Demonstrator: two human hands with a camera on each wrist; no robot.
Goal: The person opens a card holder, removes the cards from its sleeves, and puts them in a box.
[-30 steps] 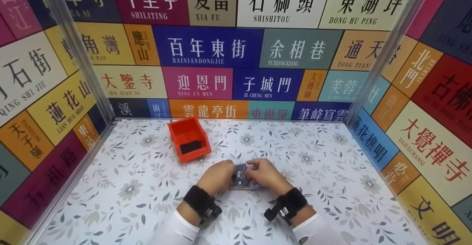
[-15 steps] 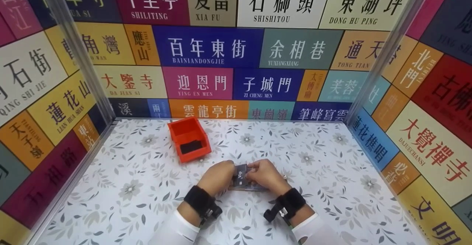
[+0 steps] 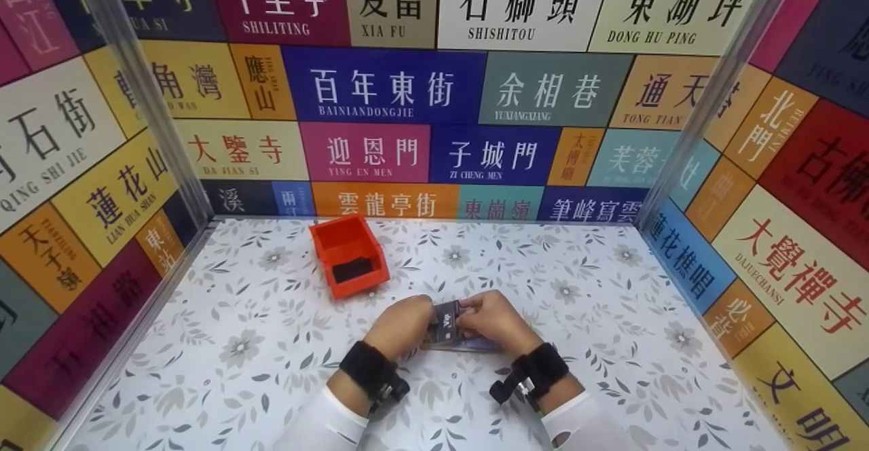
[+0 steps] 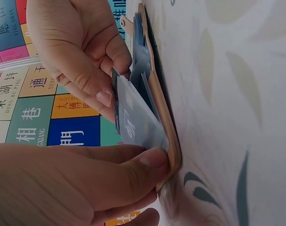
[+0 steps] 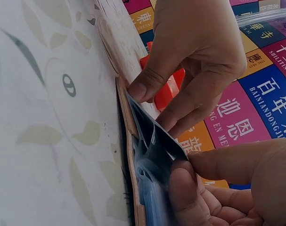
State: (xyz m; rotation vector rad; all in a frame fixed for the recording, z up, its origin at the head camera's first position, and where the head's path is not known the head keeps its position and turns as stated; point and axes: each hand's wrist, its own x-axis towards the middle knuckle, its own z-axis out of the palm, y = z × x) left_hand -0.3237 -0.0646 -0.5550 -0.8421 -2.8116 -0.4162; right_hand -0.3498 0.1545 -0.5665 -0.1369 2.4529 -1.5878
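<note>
A card holder (image 4: 170,129) with a tan cover and clear plastic sleeves (image 5: 150,188) lies spread on the table between my hands. In one sleeve sits a dark grey card (image 3: 446,325) with white lettering; the leaf stands tilted up from the cover. My left hand (image 3: 400,325) pinches the holder and sleeve at the left edge, thumb on the inside. With thumb and finger, my right hand (image 3: 492,318) pinches the card's other edge at the sleeve's mouth. How far the card reaches into the sleeve is hard to tell.
Beyond my left hand stands an orange-red plastic bin (image 3: 373,250) with a flat black thing (image 3: 352,270) inside. The tabletop (image 3: 237,288) has a floral print. Panels with printed signs (image 3: 383,84) close off the back and both sides.
The right hand has shifted slightly and the card's right edge has come a little to the right. More of the holder shows below the right hand. The left hand stays nearly still.
</note>
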